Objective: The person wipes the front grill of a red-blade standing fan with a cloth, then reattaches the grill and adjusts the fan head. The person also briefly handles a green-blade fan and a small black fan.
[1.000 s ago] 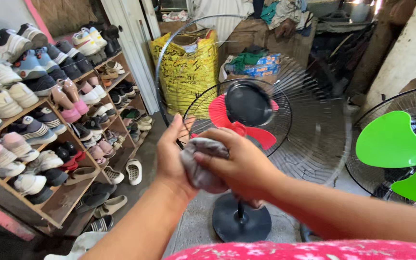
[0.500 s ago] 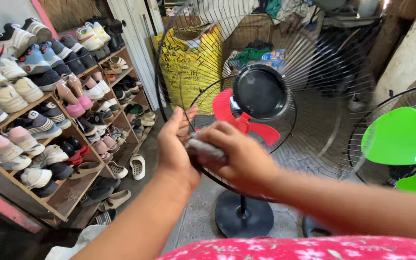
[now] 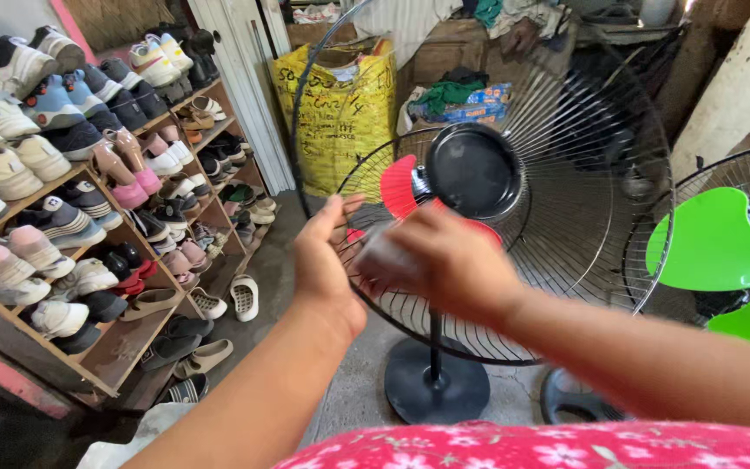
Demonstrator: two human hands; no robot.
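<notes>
Two pedestal fans are in view. The first, a black wire-cage pedestal fan with red blades (image 3: 479, 174), stands on the concrete floor (image 3: 349, 382) on one round black base (image 3: 436, 391), directly ahead of the hands. The second, a fan with lime-green blades (image 3: 722, 252), stands to its right and is cut off by the frame edge.

Two hands meet at the lower left rim of the black cage. The left hand (image 3: 327, 260) is raised, palm inward, fingers extended and touching the wire rim; its grip is largely open and holds nothing visible. The right hand (image 3: 440, 260) is curled, knuckles up, close against the cage wires. It is motion-blurred; whether its grip encloses anything cannot be determined.

One wooden shoe rack (image 3: 71, 226) with many pairs stands at left. One yellow sack (image 3: 345, 113) stands behind the fan. The red blades are partly hidden by the black hub cover.
</notes>
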